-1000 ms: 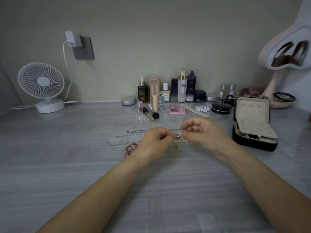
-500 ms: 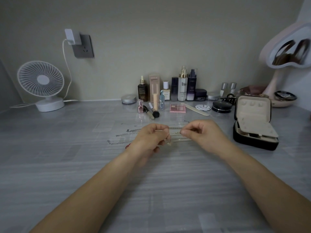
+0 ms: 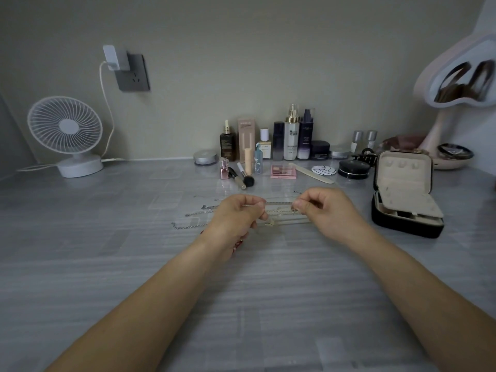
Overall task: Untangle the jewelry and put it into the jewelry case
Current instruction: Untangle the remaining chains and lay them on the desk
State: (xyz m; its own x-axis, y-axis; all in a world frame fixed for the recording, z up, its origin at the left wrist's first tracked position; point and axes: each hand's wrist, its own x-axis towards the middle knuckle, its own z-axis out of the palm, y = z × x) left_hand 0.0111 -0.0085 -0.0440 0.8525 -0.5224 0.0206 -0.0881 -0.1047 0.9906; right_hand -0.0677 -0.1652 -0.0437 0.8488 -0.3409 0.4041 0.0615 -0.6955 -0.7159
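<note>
Nothing large has shifted on the grey tabletop [image 3: 107,264]. The jewelry case [image 3: 405,194] stands open at our right, well apart from the work, and we can make out no piece in it. The change is in our hands. A second ago the left grip [image 3: 236,218] and right grip [image 3: 326,210] nearly touched. Now they have drawn apart, each pinching an end of a fine pale chain [image 3: 280,210] stretched between them just above the tabletop. We judge one strand is coming free. The other silver chains [image 3: 193,213] lie to the left, and a red cord [image 3: 237,244] peeks out under our left wrist.
</note>
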